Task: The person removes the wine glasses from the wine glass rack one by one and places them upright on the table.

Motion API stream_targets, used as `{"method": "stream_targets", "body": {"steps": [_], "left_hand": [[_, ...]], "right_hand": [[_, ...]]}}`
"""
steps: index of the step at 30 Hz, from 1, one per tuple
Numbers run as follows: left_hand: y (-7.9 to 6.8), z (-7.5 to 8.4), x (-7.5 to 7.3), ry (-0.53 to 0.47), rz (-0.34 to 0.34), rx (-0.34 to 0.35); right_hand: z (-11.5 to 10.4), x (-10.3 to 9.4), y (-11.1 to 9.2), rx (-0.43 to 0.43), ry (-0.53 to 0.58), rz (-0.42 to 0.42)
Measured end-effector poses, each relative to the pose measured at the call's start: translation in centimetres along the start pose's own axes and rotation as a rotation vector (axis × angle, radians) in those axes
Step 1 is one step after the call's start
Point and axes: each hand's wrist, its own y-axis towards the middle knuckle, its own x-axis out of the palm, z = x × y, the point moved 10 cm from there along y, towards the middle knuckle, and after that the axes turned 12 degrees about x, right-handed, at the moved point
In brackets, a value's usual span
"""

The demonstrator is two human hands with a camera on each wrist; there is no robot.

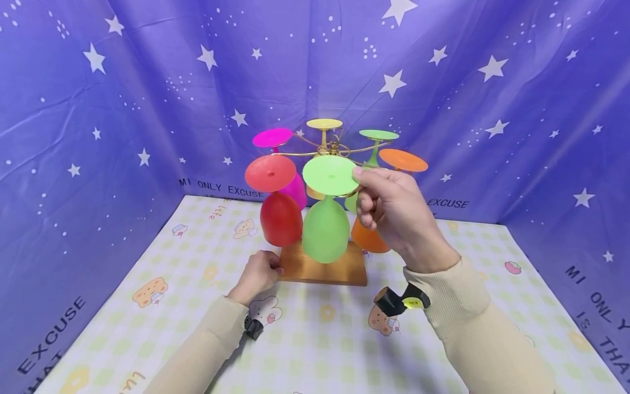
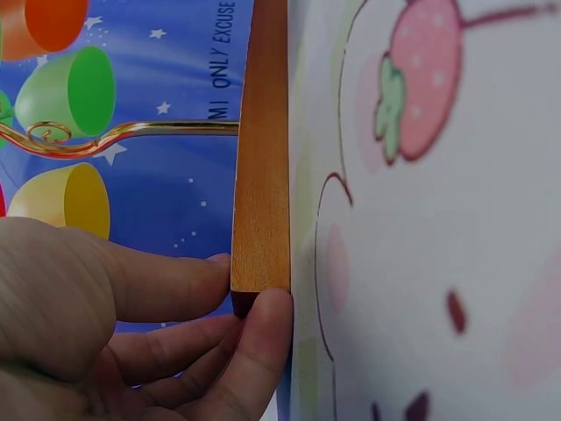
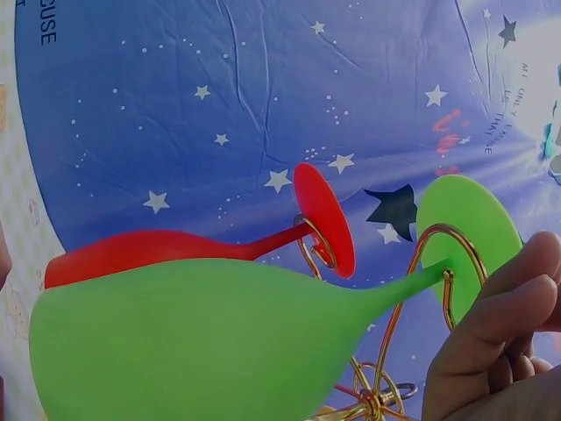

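Note:
A light green goblet (image 1: 327, 232) hangs upside down from the front of a gold wire rack (image 3: 473, 250), its stem within a curled hook. My right hand (image 1: 401, 216) pinches the rim of that goblet's round foot (image 1: 328, 171) between thumb and fingers. Low on the left, my left hand (image 1: 257, 276) grips a corner of the rack's wooden base (image 1: 322, 273), thumb on one face and fingers on the other in the left wrist view. Just left of the green goblet hangs a red goblet (image 1: 280, 221), also foot up.
Around the rack hang a magenta goblet (image 1: 273, 137), a yellow one (image 1: 324, 124), a second green one (image 1: 378, 134) and an orange one (image 1: 403, 160). A patterned cloth (image 1: 197, 306) covers the table. Blue star-printed curtains (image 1: 147, 109) enclose the back and sides.

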Motion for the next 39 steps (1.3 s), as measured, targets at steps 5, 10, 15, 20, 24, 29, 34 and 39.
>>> {"method": "stream_targets", "body": {"steps": [5,10,15,20,24,29,34,39], "left_hand": [[0.1,0.0,0.0,0.001,-0.005,-0.005],[0.0,0.0,0.1,0.003,-0.009,-0.016],[0.1,0.1,0.1,0.004,-0.013,-0.003],[0.2,0.0,0.2,0.006,-0.022,-0.016],[0.2,-0.1,0.2,0.009,-0.026,-0.020],[0.2,-0.1,0.3,0.003,-0.026,-0.010],[0.1,-0.2,0.3,0.005,-0.021,-0.003],[0.2,-0.1,0.3,0.003,-0.023,-0.003]], "right_hand": [[0.0,-0.3,0.1,-0.007,0.035,0.007],[0.1,-0.7,0.4,-0.013,0.080,0.032],[0.1,-1.3,0.5,-0.045,0.127,0.074],[0.1,-1.9,0.4,-0.074,0.141,0.105],[0.3,-2.2,0.3,-0.069,0.161,0.108],[0.5,-2.7,0.1,-0.069,0.206,0.115],[0.6,-3.2,-0.3,-0.078,0.237,0.123],[0.8,-3.5,-0.8,-0.087,0.250,0.115]]}}
